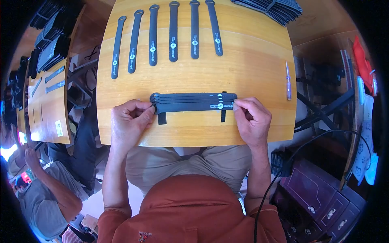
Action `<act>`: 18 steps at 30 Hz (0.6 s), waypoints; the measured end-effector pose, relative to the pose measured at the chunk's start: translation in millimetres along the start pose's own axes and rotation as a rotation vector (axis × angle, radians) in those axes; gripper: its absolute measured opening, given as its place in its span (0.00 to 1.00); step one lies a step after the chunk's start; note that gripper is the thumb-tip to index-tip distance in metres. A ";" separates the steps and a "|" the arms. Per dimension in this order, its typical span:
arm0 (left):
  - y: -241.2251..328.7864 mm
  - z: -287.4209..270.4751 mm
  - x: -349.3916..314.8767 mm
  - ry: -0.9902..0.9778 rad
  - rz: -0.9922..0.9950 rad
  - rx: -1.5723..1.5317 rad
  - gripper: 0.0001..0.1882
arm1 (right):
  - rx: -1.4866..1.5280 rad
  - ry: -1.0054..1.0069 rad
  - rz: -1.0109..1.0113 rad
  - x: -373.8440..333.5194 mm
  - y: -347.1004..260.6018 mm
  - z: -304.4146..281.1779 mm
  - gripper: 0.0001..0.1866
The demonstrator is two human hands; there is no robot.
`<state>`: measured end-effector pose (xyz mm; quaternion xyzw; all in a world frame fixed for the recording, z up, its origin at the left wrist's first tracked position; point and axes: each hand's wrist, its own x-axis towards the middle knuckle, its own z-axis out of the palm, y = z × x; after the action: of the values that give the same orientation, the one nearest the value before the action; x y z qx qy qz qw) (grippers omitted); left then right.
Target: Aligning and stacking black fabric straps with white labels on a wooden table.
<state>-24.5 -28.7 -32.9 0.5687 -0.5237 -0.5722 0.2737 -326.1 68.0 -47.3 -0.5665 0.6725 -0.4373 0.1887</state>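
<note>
Stacked black straps [193, 102], left hand [129, 123] grip one end, right hand [252, 119] other

A light wooden table [259, 69] stands in bright, even light. To its left sits a second wooden table [48, 109]. At right, dark purple drawers [320, 194] with metal handles stand beneath a black cable [283, 170].

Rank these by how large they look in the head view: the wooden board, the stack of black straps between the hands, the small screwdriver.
1. wooden board, by far the largest.
2. stack of black straps, held at its ends by the left hand and right hand.
3. screwdriver, smallest.
</note>
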 end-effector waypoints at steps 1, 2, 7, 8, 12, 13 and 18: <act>0.1 -0.1 0.0 0.001 -0.002 0.009 0.02 | -0.005 0.002 -0.007 -0.2 0.4 0.3 0.05; 0.3 -0.1 0.0 0.002 -0.003 0.017 0.03 | -0.010 0.004 -0.013 -0.3 0.6 0.4 0.05; 2.8 0.8 0.0 0.009 -0.016 0.034 0.03 | -0.013 0.005 -0.018 -0.3 -0.2 0.6 0.06; 2.1 0.7 0.3 0.006 -0.017 0.026 0.03 | -0.012 0.007 -0.022 -0.4 0.1 0.7 0.06; -2.0 0.0 0.8 0.009 -0.007 0.001 0.03 | -0.022 -0.003 -0.030 0.0 0.2 0.4 0.06; -2.3 -0.3 1.0 0.008 -0.007 0.001 0.03 | -0.018 0.001 -0.033 0.0 0.0 0.4 0.06; 1.5 0.8 0.6 0.005 -0.008 0.022 0.03 | -0.013 0.020 -0.046 -1.0 2.0 1.9 0.07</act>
<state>-25.8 -29.4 -31.9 0.5751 -0.5269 -0.5663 0.2663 -325.6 68.2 -50.1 -0.5787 0.6640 -0.4427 0.1684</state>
